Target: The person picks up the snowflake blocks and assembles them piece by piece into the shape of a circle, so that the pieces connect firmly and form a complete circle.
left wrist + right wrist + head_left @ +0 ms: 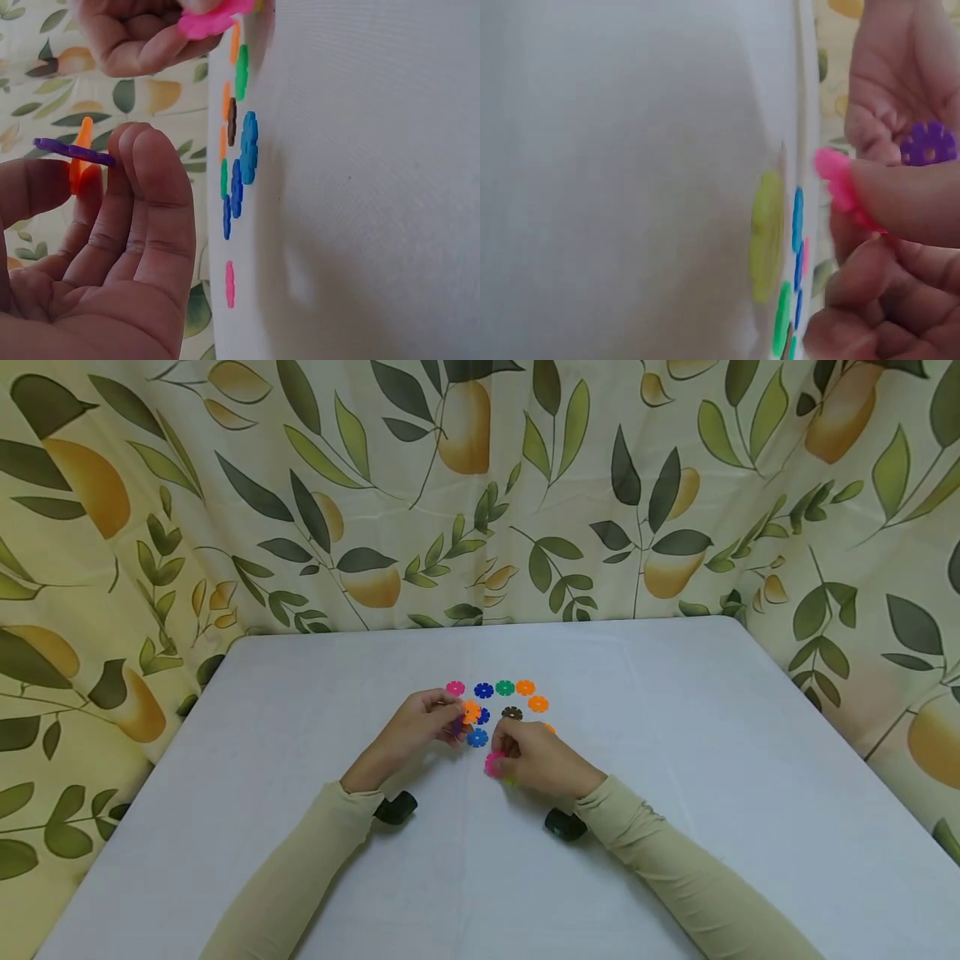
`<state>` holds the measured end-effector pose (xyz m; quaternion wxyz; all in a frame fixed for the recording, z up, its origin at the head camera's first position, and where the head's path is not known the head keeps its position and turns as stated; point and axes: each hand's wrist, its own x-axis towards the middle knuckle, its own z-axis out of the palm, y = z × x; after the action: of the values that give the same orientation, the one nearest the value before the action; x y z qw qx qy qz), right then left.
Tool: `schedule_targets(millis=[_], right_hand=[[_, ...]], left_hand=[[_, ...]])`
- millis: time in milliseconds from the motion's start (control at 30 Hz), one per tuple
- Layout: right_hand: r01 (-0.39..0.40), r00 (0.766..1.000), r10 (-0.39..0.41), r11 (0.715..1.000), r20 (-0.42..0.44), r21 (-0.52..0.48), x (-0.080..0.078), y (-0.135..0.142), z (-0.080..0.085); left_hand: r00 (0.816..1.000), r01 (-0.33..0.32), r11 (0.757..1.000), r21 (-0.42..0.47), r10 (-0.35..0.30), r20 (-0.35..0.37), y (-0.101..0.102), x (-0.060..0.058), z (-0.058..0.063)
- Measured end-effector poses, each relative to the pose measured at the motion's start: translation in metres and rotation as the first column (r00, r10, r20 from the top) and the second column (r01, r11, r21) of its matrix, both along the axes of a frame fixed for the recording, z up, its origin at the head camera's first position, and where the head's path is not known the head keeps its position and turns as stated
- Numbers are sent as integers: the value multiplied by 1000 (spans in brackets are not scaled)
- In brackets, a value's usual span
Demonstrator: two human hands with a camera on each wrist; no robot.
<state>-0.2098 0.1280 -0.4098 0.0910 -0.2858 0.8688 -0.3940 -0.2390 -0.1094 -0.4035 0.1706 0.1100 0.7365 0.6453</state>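
Note:
My left hand (423, 718) pinches an orange notched plastic disc (471, 712) that is slotted crosswise into a purple disc (56, 146). In the left wrist view the pair sits between thumb and fingers, above the table. To its right, my right hand (543, 760) grips a pink notched disc (492, 764) between thumb and finger. Below that hand lies a yellow-green disc (766, 236), mostly hidden by it in the head view. A light blue disc (477, 738) lies between the two hands, and a brown disc (512, 713) just beyond the right one.
Further back on the white table (675, 735) lie another pink disc (455, 688), a dark blue disc (483, 691), a green disc (505, 687) and an orange disc (526, 687), among several others. A leaf-patterned cloth (525, 527) hangs behind the table.

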Motion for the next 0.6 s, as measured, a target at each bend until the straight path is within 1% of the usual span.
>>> schedule_targets(millis=[133,233,267,433,600], right_hand=[[110,994,-110,992,2,-69,-3,6,2],[189,982,-187,974,25,-129,-3,8,6],[204,979,-202,967,30,-150,-3,8,7],[218,975,-219,947,19,-238,-2,7,11],[208,977,-212,936,17,-283,-2,7,11]], left_hand=[[1000,18,1000,-5,-18,9,1,0,-1],[1000,20,1000,-7,-20,11,3,0,-3],[1000,20,1000,-8,-20,14,4,0,-3],[999,28,999,-18,-28,29,7,1,-3],[998,51,998,-41,-50,45,9,3,-2]])
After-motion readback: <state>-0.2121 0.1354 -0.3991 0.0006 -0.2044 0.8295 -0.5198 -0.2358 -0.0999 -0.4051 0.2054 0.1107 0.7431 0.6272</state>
